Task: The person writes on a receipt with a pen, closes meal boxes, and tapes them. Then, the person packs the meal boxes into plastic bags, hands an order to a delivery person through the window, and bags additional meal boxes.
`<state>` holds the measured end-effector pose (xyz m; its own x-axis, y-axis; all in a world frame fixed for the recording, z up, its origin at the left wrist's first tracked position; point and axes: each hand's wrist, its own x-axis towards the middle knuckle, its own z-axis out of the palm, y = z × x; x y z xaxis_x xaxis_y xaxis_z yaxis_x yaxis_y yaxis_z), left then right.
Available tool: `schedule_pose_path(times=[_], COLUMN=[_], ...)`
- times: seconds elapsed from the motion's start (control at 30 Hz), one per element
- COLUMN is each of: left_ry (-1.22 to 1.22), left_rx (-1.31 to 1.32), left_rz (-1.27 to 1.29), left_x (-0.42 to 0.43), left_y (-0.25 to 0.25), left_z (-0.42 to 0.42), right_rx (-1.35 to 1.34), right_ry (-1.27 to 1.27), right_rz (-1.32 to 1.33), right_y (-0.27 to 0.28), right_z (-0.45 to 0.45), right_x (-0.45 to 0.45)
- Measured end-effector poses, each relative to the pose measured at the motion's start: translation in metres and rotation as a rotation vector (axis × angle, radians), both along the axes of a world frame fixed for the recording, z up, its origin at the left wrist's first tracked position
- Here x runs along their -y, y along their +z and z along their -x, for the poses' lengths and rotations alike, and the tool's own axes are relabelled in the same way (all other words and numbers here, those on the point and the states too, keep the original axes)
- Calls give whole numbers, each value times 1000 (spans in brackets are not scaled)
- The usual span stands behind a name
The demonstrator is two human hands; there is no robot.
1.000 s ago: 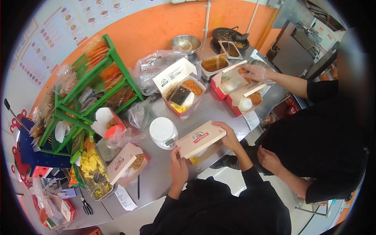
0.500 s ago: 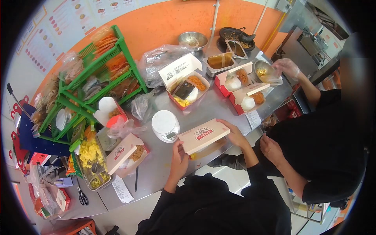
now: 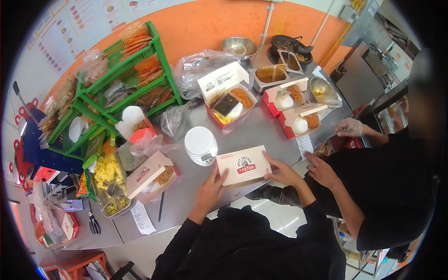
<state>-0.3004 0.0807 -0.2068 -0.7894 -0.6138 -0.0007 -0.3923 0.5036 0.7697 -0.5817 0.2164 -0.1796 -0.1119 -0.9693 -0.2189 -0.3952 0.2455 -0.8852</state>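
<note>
A takeaway food box [image 3: 243,164] with a printed chicken logo is held between my two hands at the table's front edge, its lid lying over it. My left hand [image 3: 211,190] grips the left end, fingers curled at the lower corner. On the opposite end, my right hand [image 3: 283,171] has its thumb and fingers against the corner. A white kitchen scale [image 3: 199,143] stands just behind the box to the left. Further back sits an open box [image 3: 228,107] holding rice, egg, fried chicken and a dark sheet.
Two red boxes [image 3: 298,123] with rice and chicken stand back right, near a sauce pan [image 3: 269,74]. Green racks [image 3: 130,60] and a tray of scrambled egg [image 3: 109,179] occupy the left. A co-worker's hand [image 3: 323,172] is beside a receipt [image 3: 304,145]; their gloved hand [image 3: 349,127] hovers further right.
The box lid has come down over the opening, and the logo now faces up more squarely. My right hand has shifted lower on its end. The co-worker's gloved hand has left the metal bowl.
</note>
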Motion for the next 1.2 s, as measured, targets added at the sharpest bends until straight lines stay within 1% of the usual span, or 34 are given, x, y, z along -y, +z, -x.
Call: schedule_pose_path(times=[0.1,0.17,0.2,0.27,0.3,0.37,0.4,0.43,0.47,0.5,0.53,0.57,0.6,0.63,0.67,0.73,0.8,0.83,0.9,0.93,1.0,1.07,1.13,1.2], left_ry=[26,82,114,187,234,301,353,381,404,348,285,289,283,270,281,298,350,375,442,466,645,919,1146,1313], left_rx=[-24,-63,-82,-151,-185,-308,-378,-444,-513,-440,-373,-387,-405,-425,-479,-575,-445,-371,-658,-803,-795,-590,-859,-952], left_rz=[299,70,-42,-60,-62,-261,-349,-400,-445,-530,-626,-632,-640,-645,-598,-519,-226,-84,-399,-554,-481,-261,-425,-362], left_x=[-7,-15,-19,-25,-28,-32,-33,-34,-32,-28,-26,-28,-32,-29,-25,-32,-31,-28,-21,-18,-14,-7,-3,7], left_y=[8,-4,-13,-32,-36,-33,-33,-42,-55,-61,-65,-69,-73,-74,-58,13,66,84,103,113,139,121,136,134], left_z=[1,0,0,7,10,15,16,18,18,15,12,8,7,6,0,-27,-65,-86,-126,-148,-201,-270,-341,-426], right_rx=[-199,-311,-243,-99,160,161,4,16,-167,48,183,177,378,348,398,493,662,693,755,727,669,748,707,737], right_ry=[-15,-69,-116,-198,-378,-650,-615,-663,-595,-658,-549,-585,-612,-645,-619,-608,-491,-433,-322,-241,-74,69,275,423], right_rz=[83,95,154,272,176,116,-73,-163,-14,-8,0,-86,-54,-6,23,46,-63,-66,-72,-74,-70,-161,-109,-102], right_y=[-4,0,-9,-39,-53,-88,-56,-84,-87,-75,-49,-50,-52,-35,-9,23,72,85,103,105,106,108,105,102], right_z=[-13,-27,-28,-26,-32,-33,-45,-37,-38,-43,-50,-48,-48,-61,-74,-86,-108,-123,-157,-177,-225,-293,-378,-478], right_x=[-8,-15,-19,-23,-25,-20,-10,-9,-16,-13,-11,-17,-25,-26,-25,-30,-25,-17,5,19,58,105,149,192])
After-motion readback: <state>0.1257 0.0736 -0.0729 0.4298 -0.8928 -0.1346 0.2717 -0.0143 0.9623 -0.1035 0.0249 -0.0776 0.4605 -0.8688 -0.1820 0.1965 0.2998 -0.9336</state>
